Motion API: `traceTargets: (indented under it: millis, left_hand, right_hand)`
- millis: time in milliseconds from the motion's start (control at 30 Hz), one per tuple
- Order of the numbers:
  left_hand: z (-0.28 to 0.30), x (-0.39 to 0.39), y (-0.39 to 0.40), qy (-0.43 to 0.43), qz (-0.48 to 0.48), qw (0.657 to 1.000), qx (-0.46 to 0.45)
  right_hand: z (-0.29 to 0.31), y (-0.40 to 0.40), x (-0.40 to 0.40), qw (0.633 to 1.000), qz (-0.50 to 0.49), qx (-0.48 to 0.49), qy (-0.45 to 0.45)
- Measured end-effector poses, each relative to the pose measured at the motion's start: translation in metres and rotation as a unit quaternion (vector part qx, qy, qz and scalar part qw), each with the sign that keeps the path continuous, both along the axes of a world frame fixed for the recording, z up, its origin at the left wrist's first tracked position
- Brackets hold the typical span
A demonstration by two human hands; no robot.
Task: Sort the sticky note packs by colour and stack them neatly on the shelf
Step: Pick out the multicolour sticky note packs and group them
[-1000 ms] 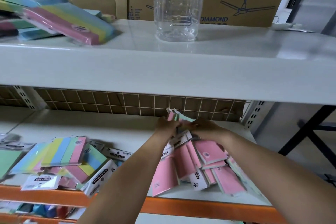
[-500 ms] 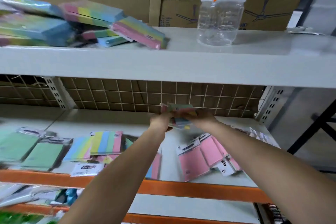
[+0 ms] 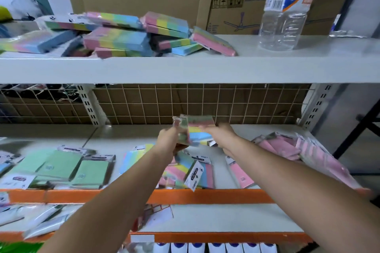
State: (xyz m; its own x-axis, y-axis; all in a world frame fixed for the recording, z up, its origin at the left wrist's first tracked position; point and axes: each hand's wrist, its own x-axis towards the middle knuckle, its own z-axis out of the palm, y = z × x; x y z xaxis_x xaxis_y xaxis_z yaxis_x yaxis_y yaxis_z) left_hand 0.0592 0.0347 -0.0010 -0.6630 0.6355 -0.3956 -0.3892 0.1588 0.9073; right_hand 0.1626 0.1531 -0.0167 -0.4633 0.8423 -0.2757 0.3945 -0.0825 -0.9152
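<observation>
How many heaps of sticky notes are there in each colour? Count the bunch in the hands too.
Rainbow-striped: 3, namely the top-shelf heap, the middle-shelf heap and the bundle gripped by the left hand and right hand
Green: 1, the green heap
Pink: 1, the pink heap
Total: 5

both arms outstretched, left hand (image 3: pixel 169 137), right hand (image 3: pixel 220 133) gripping

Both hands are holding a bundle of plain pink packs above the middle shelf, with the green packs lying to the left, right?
Not quite. In the head view the left hand and right hand hold multicolour striped packs, not plain pink. The green packs do lie left on the middle shelf.
</observation>
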Motion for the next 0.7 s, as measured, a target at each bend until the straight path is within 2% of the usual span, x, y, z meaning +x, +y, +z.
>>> traceTargets:
  millis: [133,367,700]
  left_hand:
    - [0.006,-0.015,-0.029,-0.026,0.041,0.999,0.012]
    - [0.008,-0.041,-0.077,0.004,0.079,0.997,-0.005]
    - [0.010,-0.057,-0.120,0.014,0.149,0.989,-0.008]
  right_hand:
    - [-0.003,-0.025,-0.013,1.000,-0.006,0.003,0.011]
    - [-0.006,-0.054,-0.021,0.996,-0.050,-0.035,0.065]
    - [-0.041,-0.068,-0.007,0.995,-0.089,-0.008,-0.036]
